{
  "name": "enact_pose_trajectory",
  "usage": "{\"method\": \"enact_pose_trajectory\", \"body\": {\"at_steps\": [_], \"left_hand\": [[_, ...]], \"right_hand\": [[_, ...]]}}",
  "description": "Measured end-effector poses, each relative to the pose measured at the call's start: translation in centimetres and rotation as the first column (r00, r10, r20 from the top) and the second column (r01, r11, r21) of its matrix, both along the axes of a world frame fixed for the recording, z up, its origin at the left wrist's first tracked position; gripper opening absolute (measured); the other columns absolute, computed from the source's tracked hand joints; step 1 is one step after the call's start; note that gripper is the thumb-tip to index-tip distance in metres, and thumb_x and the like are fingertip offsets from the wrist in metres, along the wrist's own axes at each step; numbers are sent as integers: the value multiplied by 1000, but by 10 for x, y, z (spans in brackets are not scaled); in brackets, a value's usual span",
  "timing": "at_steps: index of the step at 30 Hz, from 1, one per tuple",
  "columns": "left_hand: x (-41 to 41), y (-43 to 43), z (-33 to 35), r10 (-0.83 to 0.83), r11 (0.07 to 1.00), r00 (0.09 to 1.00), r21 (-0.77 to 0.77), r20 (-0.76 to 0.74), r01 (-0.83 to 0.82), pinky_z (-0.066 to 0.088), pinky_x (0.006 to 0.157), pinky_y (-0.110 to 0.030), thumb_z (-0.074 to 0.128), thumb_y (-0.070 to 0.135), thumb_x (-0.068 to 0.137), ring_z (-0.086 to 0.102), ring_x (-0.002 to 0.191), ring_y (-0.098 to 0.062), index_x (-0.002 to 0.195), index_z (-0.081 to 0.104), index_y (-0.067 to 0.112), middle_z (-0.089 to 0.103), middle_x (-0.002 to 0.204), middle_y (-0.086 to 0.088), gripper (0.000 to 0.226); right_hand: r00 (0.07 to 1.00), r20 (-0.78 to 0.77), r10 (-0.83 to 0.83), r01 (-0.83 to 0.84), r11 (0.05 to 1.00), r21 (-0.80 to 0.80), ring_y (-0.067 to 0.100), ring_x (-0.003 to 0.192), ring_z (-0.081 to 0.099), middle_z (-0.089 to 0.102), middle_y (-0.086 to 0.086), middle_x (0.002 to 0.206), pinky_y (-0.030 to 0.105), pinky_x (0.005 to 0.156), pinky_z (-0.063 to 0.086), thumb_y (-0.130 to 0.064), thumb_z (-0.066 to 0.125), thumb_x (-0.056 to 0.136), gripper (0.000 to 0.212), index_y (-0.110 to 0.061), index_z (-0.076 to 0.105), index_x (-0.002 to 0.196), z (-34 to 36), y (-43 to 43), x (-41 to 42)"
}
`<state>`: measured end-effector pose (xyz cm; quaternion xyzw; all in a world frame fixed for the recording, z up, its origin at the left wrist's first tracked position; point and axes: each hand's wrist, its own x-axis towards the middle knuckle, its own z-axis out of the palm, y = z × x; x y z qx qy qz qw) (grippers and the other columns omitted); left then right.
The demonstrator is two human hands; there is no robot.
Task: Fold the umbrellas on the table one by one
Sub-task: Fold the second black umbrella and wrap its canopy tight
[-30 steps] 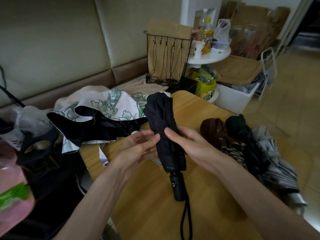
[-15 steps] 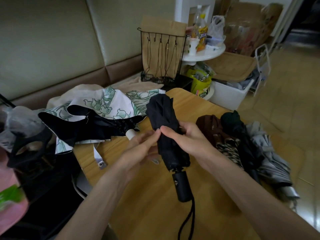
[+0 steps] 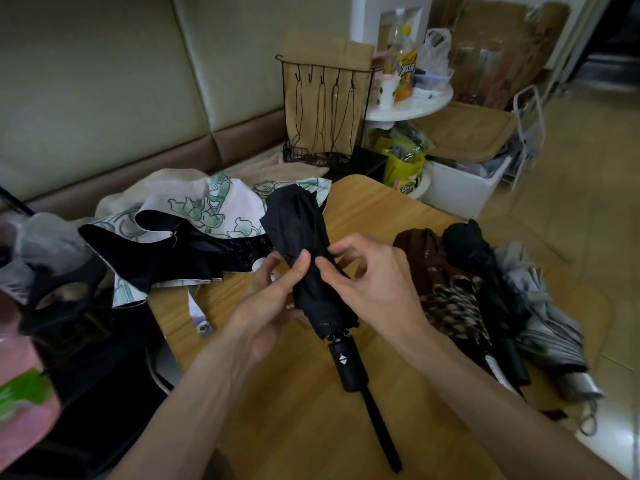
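Head view. Locate the black umbrella (image 3: 308,258), collapsed and held tilted above the table (image 3: 298,410), with its tip away from the wearer, its handle (image 3: 346,362) toward the wearer, and the wrist strap (image 3: 381,431) trailing down.

Compare with one second back:
- Then: right hand laid flat along the canopy, left hand spread beside it.
- Now: left hand (image 3: 273,292) pinching cloth at mid-canopy with the thumb on top. Right hand (image 3: 367,282) pinching the adjoining fold at the fingertips, other fingers curled.

Read this as a shift from smoothing to gathering pleats. Judge wrapping and strapping as not yet done.

Count the floral umbrella (image 3: 194,216) at far left as still unfolded. Count the pile of folded umbrellas (image 3: 485,299) at right as finished.

Hidden or unclear:
- Left fingers behind the canopy.
- Closing strap not located.
- Handle contact with the table not determinable.
- Near end of the pile partly covered by the right forearm.
- Left margin blurred.
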<state>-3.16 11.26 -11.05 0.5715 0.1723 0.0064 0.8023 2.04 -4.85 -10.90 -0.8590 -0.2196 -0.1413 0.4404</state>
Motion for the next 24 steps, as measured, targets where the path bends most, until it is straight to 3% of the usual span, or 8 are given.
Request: {"method": "enact_pose_trajectory", "body": {"at_steps": [3,5,8,10,12,18,24], "left_hand": [[-1,5,3,-3,1000,1000,10,15,3,64,76,-50,78,34,88,78,88,-22,136,59,10,81,103,-6,57],[-2,7,4,8,999,1000,43,27,-10,64,74,-46,78,32,90,79,92,-22,136,60,10,81,106,-6,54],[-5,8,4,27,996,999,86,38,-30,63,80,-44,74,34,94,78,99,-22,134,62,12,81,109,-5,47],[-6,8,5,32,998,999,52,29,-33,62,85,-43,72,34,97,76,106,-23,132,66,14,80,114,-5,41],[-7,7,7,45,999,999,6,17,-45,61,89,-44,71,33,98,75,110,-25,131,69,13,79,116,-6,39],[-7,6,12,92,993,993,62,68,-96,59,67,-28,67,31,101,78,95,-14,131,68,16,81,110,1,34],[-9,2,15,132,988,984,64,121,-140,60,73,-30,69,25,101,78,98,-16,129,67,17,81,111,0,29]], "right_hand": [[981,192,3,9,998,-60,9,65,56,72,-9,90,41,59,55,-35,74,96,14,-21,74,94,-2,4,0],[974,226,-1,10,999,-40,10,63,58,71,-10,86,40,57,55,-34,70,99,15,-20,72,94,-6,5,1],[993,-114,-17,44,970,239,7,80,71,76,-9,87,25,71,59,-31,69,101,12,-20,75,101,-3,5,6],[925,-376,51,137,879,456,4,86,74,78,-4,87,18,80,57,-26,69,102,12,-17,77,102,2,6,8],[890,-444,104,173,824,539,7,86,75,79,0,87,22,86,58,-23,68,103,14,-13,77,102,7,6,9],[986,-134,103,-35,901,432,9,89,75,77,-3,89,24,83,60,-19,67,103,8,-13,72,99,17,15,-8],[983,173,59,-102,962,252,8,88,72,74,-4,92,36,74,61,-20,68,103,10,-10,70,101,13,21,-19]]}}
